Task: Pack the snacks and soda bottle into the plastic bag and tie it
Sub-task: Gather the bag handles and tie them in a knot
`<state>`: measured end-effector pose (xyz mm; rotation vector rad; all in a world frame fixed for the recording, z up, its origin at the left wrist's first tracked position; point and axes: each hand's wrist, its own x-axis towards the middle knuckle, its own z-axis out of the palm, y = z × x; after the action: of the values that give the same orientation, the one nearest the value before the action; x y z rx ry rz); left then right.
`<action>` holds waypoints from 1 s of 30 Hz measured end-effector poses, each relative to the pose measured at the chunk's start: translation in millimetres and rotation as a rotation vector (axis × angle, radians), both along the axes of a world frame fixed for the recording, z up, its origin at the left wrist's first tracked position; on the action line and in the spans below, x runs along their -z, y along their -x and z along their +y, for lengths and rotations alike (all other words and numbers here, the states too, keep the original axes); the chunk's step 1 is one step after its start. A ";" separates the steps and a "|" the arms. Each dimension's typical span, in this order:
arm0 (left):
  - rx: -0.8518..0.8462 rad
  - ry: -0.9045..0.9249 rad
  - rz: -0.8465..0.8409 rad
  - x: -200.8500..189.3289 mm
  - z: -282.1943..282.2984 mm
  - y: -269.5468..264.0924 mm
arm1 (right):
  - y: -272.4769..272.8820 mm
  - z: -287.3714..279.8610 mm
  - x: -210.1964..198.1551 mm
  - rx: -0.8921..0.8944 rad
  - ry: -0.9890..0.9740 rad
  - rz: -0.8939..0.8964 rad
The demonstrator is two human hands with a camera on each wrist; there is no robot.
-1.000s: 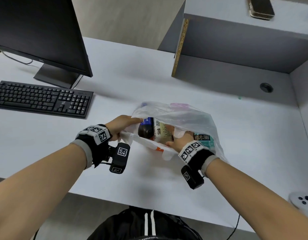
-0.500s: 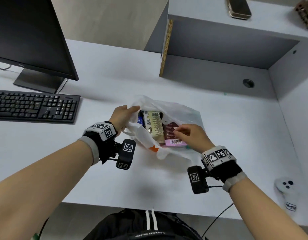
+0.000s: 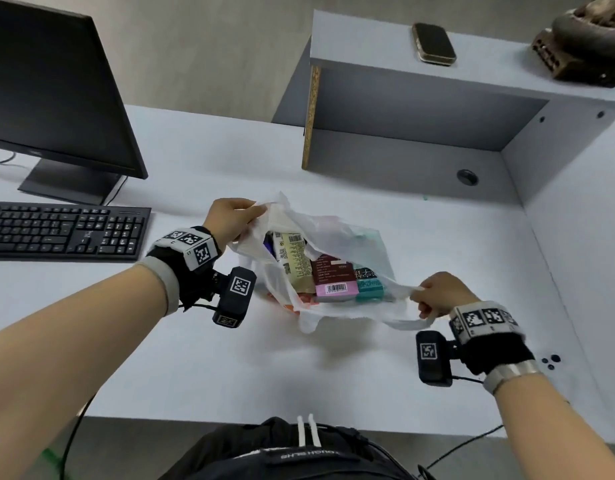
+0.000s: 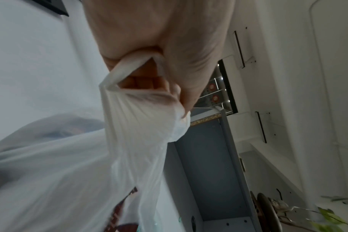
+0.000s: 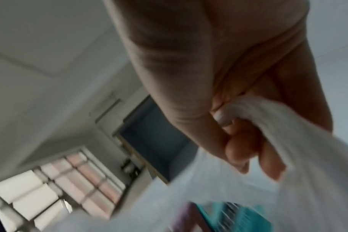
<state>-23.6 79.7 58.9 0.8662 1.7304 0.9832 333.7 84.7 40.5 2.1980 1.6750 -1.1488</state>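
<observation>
A thin white plastic bag (image 3: 340,237) lies open on the grey desk (image 3: 202,341). Inside it lie a beige snack pack (image 3: 294,263), a maroon and pink box (image 3: 333,278) and a teal pack (image 3: 368,284). The soda bottle is mostly hidden; only a dark blue sliver (image 3: 268,242) shows at the bag's left. My left hand (image 3: 235,216) grips one bag handle (image 4: 129,75) at the upper left. My right hand (image 3: 437,294) grips the other handle (image 5: 246,103) at the right. The two handles are pulled apart, and the bag mouth is stretched wide.
A keyboard (image 3: 63,230) and a monitor (image 3: 53,88) stand at the left. A grey shelf unit (image 3: 420,116) rises behind the bag, with a phone (image 3: 434,43) on top. A white controller (image 3: 550,362) peeks out behind my right wrist.
My right hand left the packs inside the bag, moved right and took hold of a handle. My left hand lifted its handle up and away, stretching the bag open.
</observation>
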 end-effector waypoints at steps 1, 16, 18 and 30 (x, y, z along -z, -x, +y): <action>-0.029 -0.001 0.034 -4.6 0.7 2.1 | -1.2 5.2 -15.3 0.076 -0.055 0.137; 0.204 -0.515 -0.076 -109.6 5.2 -40.0 | 70.8 9.3 -139.9 -0.017 -0.664 0.980; 0.334 -0.456 -0.135 -103.9 1.5 -47.9 | 79.5 13.0 -132.8 -0.086 -0.663 0.908; 0.761 -0.211 -0.049 -51.7 1.0 -95.4 | 115.2 10.0 -107.1 -0.366 -0.596 0.729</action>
<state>71.8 80.7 110.6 1.4745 1.1020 0.6550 218.5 94.7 147.5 1.6531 2.8854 -1.6049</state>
